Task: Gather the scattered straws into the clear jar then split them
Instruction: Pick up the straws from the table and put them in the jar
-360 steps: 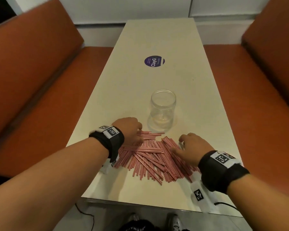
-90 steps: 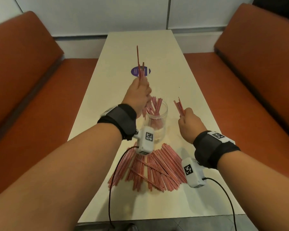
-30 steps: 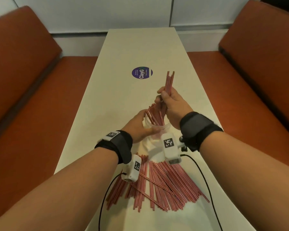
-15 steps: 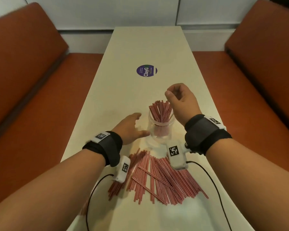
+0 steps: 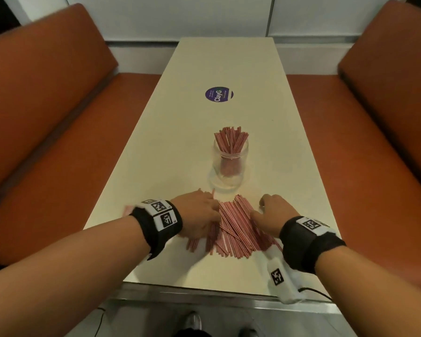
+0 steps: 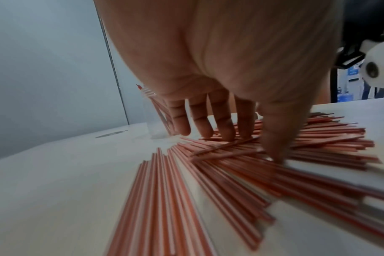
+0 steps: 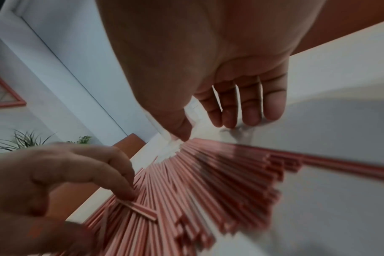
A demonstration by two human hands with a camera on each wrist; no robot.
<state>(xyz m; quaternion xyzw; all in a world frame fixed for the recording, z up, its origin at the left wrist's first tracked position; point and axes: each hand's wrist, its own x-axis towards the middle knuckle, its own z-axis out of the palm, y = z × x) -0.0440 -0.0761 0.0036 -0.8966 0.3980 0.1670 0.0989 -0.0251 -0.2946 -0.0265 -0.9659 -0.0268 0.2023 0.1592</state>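
Observation:
A clear jar (image 5: 231,166) stands in the middle of the table with a bunch of red-and-white straws (image 5: 231,141) upright in it. Just in front of it, a loose pile of straws (image 5: 237,229) lies fanned on the table. My left hand (image 5: 199,215) rests on the pile's left side, its straight fingers (image 6: 221,124) and thumb pressing on the straws (image 6: 230,173). My right hand (image 5: 270,215) sits at the pile's right edge, holding nothing. Its relaxed fingertips (image 7: 248,114) touch the table, and its thumb is at the straw ends (image 7: 208,181).
The narrow cream table (image 5: 180,142) carries a round purple sticker (image 5: 218,94) beyond the jar. Orange benches run along the left (image 5: 46,117) and right (image 5: 379,142). The table's front edge (image 5: 204,291) is just behind the pile.
My right hand has come down from above the jar and my left hand has left the jar's side. Both now lie on the pile.

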